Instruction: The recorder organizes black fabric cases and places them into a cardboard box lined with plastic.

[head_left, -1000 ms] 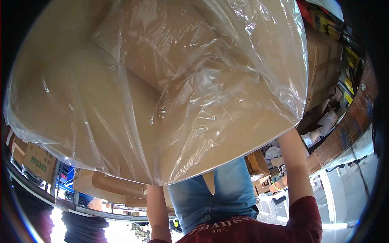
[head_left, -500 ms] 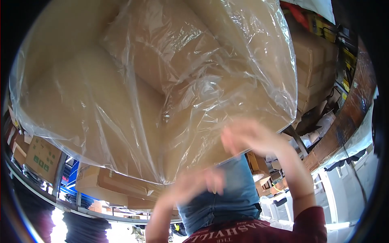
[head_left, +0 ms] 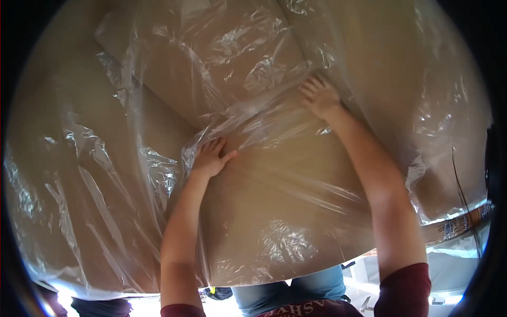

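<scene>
Reaching with both arms over the near rim of a large cardboard box (head_left: 58, 90) and down along its near wall. Placing the left hand (head_left: 212, 160) flat, fingers spread and thumb out, on the clear plastic film (head_left: 290, 240) by the box's near left inner corner. Placing the right hand (head_left: 321, 98) on the same film, close to the box's near right inner corner, fingers extended. Holding the two hands well apart from each other, touching the film without gripping. Seeing the film lying over the box's bottom and walls, creasing between the hands and glinting in wrinkled patches along the left wall. Wearing maroon sleeves (head_left: 404, 290) and standing in blue jeans (head_left: 317, 285) just outside the box's near rim. Seeing a thin dark cord (head_left: 460, 185) hanging by the box's right side and dark items (head_left: 100, 307) sitting past its near rim, toward the left.
</scene>
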Motion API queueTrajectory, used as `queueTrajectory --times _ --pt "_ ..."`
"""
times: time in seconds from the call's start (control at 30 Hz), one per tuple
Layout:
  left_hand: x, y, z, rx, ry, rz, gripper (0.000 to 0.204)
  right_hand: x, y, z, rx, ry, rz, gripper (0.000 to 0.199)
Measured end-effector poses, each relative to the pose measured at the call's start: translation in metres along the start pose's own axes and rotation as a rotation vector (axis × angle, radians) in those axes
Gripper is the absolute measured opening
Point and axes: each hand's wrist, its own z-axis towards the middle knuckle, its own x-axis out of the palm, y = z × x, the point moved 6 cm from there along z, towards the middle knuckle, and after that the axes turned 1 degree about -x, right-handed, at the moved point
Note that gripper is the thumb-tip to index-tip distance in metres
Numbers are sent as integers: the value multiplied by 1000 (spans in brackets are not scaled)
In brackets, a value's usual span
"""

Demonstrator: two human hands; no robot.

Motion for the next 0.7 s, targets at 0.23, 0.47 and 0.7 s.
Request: queueTrajectory --times 0.23,0.47,0.7 --pt "13 59 -5 -175 -221 -55 47 -8 5 -6 -12 -241 -199 56" --pt "-85 -54 -77 148 -690 -421 18 -43 54 -21 -218 -190 503 45" --pt "12 9 6 -123 -526 191 55 -22 53 22 -7 -309 350 74"
